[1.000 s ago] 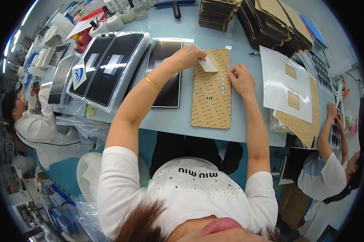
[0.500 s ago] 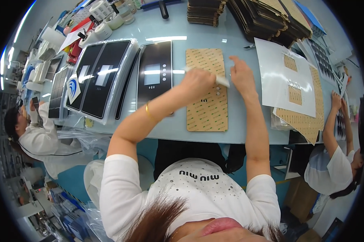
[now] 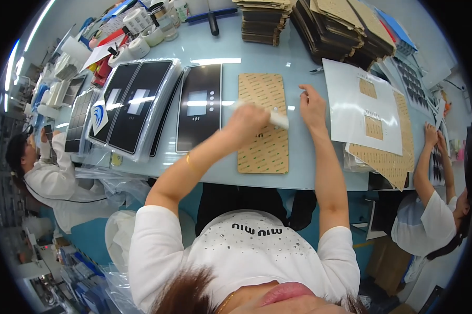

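Observation:
My left hand [image 3: 248, 124] is closed around a white flat bar [image 3: 279, 120], somewhat blurred by motion. The bar lies across a tan panel with a printed paper backing [image 3: 263, 157], and my hand covers part of its left side. My right hand [image 3: 313, 109] hovers or rests just right of that panel, fingers loosely bent and apart, holding nothing. Left of the tan panel lies a black panel [image 3: 197, 83] with a light window and a column of round white spots. My left forearm passes over its lower right corner.
Further left are stacked black panels in clear plastic [image 3: 141, 125]. White sheets [image 3: 345, 104] over tan backing sheets [image 3: 387, 165] lie at right. Dark-edged stacks [image 3: 330, 36] and a black-handled squeegee [image 3: 213, 25] sit at the back. People work at both sides.
My left hand and the white bar have shifted slightly down and left in the picture. The whole view has also moved a little. My right hand stays beside the tan panel.

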A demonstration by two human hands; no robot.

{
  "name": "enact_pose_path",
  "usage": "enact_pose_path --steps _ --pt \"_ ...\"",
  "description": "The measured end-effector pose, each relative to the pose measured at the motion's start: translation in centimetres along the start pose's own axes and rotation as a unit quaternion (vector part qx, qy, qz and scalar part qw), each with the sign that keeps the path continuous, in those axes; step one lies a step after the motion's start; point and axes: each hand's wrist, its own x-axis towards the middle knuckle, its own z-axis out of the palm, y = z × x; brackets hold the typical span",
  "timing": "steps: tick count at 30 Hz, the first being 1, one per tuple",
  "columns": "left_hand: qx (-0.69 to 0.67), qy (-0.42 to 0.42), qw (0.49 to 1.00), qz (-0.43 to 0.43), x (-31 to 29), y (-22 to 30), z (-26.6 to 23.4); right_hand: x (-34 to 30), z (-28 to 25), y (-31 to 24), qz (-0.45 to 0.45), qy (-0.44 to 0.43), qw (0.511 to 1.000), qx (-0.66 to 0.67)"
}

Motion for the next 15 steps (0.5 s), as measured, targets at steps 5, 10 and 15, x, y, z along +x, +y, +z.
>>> enact_pose_path --steps 5,10,15 --pt "-0.036 0.002 0.998 0.056 -11.5 7.8 -4.0 2.9 1.8 -2.7 -0.033 -0.112 0.987 -0.113" --pt "-0.094 0.027 0.995 -0.032 -13.5 9.3 -8.2 8.5 6.6 0.1 -0.127 -0.131 0.970 -0.160" --pt "-0.245 0.074 0.924 -0.282 -14.9 6.6 -7.5 11.8 6.4 -2.2 -0.044 -0.264 0.945 -0.187"
